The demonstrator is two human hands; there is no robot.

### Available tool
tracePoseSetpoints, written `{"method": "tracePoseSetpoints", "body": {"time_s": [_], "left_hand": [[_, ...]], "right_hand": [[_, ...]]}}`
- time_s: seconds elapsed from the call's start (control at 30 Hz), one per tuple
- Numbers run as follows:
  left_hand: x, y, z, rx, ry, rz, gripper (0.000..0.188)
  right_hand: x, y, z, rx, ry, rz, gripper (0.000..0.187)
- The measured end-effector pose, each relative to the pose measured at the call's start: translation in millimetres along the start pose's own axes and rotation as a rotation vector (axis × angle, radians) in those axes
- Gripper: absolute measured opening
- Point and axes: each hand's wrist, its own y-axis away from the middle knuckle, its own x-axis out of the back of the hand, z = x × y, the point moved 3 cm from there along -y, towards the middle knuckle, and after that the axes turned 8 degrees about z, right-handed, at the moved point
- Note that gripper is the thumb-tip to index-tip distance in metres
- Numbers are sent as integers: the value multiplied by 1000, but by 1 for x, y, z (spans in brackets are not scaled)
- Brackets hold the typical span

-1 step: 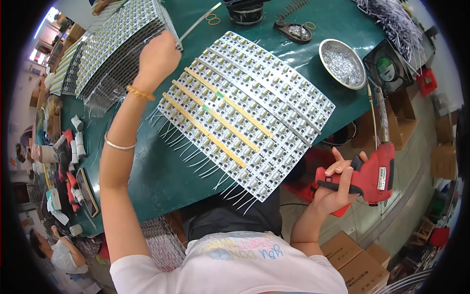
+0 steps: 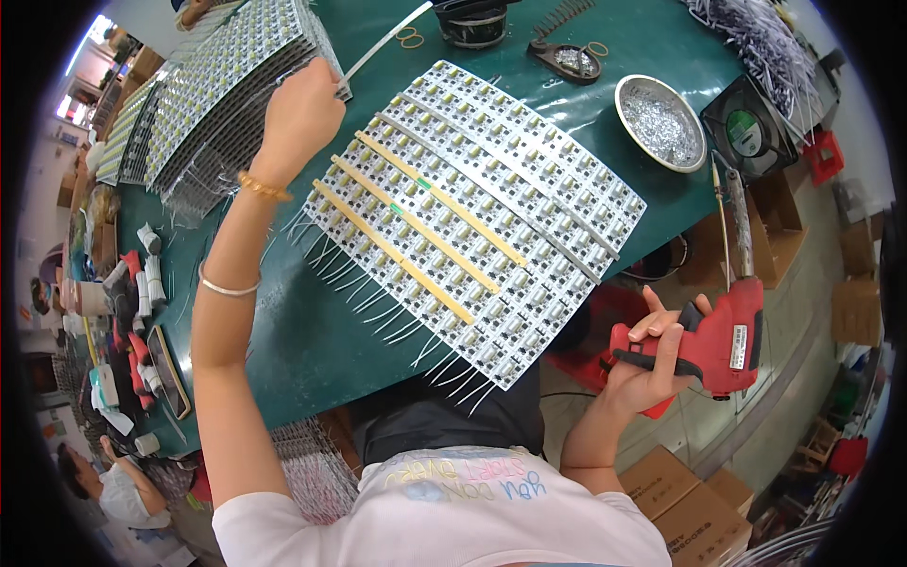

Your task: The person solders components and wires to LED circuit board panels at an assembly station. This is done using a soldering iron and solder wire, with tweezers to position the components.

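My left hand (image 2: 304, 111) is closed in a fist, knuckles up, beside the stacked circuit boards (image 2: 231, 80). From it a thin pale strip (image 2: 383, 42) sticks out toward the upper right. My right hand (image 2: 652, 354) wraps round the handle of a red soldering gun (image 2: 723, 340), which points away from me beyond the table's right edge. Between my hands lies a large panel of small circuit boards (image 2: 529, 180), with white wires along its near-left edge. Three yellow strips (image 2: 416, 236) and a couple of grey strips lie across the panel.
A metal bowl of silvery bits (image 2: 661, 123) stands at the right. Beside it sits a black fan (image 2: 751, 128). A soldering-iron stand (image 2: 567, 61) and a round black container (image 2: 472, 28) are at the far side. A phone (image 2: 168, 370) lies at the left edge.
My left hand has shifted slightly left and nearer me, and the pale strip in it has changed position a little. My right hand and the soldering gun are almost still.
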Motion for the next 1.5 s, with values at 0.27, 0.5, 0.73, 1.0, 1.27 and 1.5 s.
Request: {"method": "tracePoseSetpoints", "body": {"time_s": [0.27,0.5,0.73,1.0,1.27,1.5], "left_hand": [[-9,1,77,-409,683,-22,24],[-67,-5,138,-671,586,-286,17],[-72,4,145,-647,653,-347,12],[-65,6,137,-618,747,-194,7],[-59,-23,42,-187,539,62,21],[-69,-18,30,-35,539,-102,26]], "right_hand": [[-1,-4,-8,50,-64,-30,35],[14,-1,-9,43,-63,24,38],[8,-4,-11,38,-50,41,39],[4,-1,-9,35,-70,-7,41],[-10,-22,7,-104,-270,-161,41],[-15,-38,25,-186,-227,-248,40]]}}
